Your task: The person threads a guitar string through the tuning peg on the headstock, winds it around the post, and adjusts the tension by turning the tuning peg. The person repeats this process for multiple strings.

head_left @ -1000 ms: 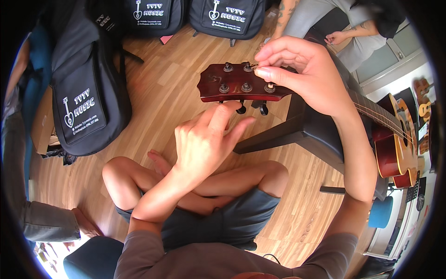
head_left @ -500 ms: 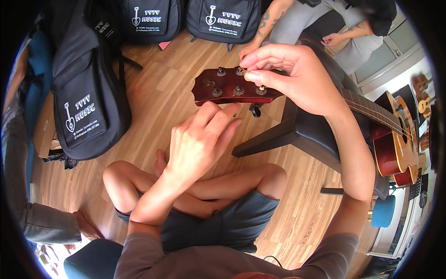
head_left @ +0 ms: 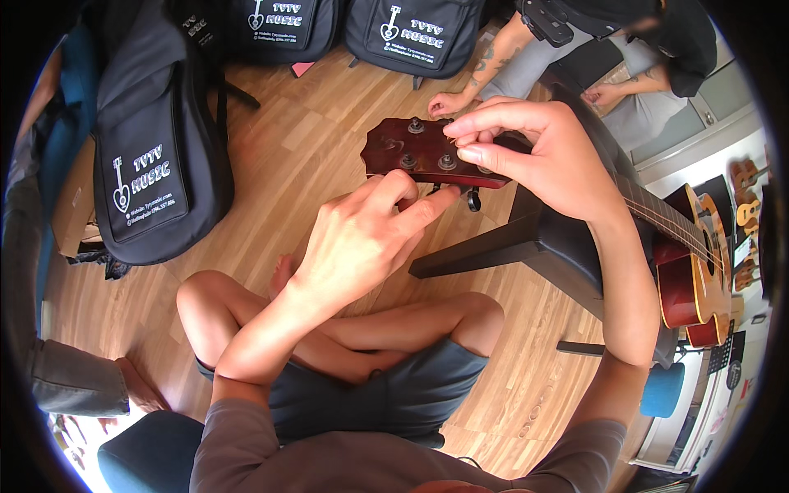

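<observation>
A dark red guitar headstock [head_left: 385, 146] with metal string posts is in front of me, its neck [head_left: 670, 209] running right to the guitar body [head_left: 690, 267]. My right hand [head_left: 542, 152] is over the headstock, thumb and forefinger pinched at a far-side post on what looks like a thin coppery guitar string [head_left: 452, 141]. My left hand [head_left: 362, 234] is at the near edge, its fingers closed around a tuning key that they mostly hide. Beside them, another black tuning key [head_left: 473, 200] sticks out below the headstock.
The guitar neck passes over a black bench [head_left: 542, 238]. Black guitar bags [head_left: 164, 123] stand at left and back. Across from me sits a person with tattooed forearms [head_left: 493, 70]. Another person's leg [head_left: 82, 382] is at left. A blue stool [head_left: 662, 390] stands right.
My left fingers have moved up and right onto a tuning key at the near edge. The headstock and my right hand appear slightly farther right. The other person's hand has drawn back from the headstock.
</observation>
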{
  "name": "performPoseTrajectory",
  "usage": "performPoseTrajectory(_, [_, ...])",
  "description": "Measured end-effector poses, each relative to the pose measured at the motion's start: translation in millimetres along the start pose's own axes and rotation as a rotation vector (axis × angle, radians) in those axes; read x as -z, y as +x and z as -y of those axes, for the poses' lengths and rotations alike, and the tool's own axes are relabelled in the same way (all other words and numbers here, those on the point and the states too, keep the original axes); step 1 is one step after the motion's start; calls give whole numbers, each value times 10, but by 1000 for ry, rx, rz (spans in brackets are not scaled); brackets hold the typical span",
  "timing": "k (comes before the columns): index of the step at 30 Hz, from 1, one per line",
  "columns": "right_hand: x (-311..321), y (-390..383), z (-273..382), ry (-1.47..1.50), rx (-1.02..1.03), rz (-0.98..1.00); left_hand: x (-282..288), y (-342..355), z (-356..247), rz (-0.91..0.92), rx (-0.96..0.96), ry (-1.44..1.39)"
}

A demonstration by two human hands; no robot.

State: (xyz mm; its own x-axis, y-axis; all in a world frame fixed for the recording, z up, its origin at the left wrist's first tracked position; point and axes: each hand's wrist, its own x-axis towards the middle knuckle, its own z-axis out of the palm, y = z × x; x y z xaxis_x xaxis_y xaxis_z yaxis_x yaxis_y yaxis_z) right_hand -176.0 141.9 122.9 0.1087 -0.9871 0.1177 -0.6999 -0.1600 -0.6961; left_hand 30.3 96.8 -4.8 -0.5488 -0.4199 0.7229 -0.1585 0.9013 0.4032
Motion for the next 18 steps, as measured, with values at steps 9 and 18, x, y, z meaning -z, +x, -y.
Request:
performPoseTrajectory(9, [-30, 24, -30, -77, 32, -23, -30, -44, 60, 10, 29, -39])
performPoseTrajectory(18, [-23, 35, 22, -89, 38, 0, -6, -32, 76, 33, 34, -57])
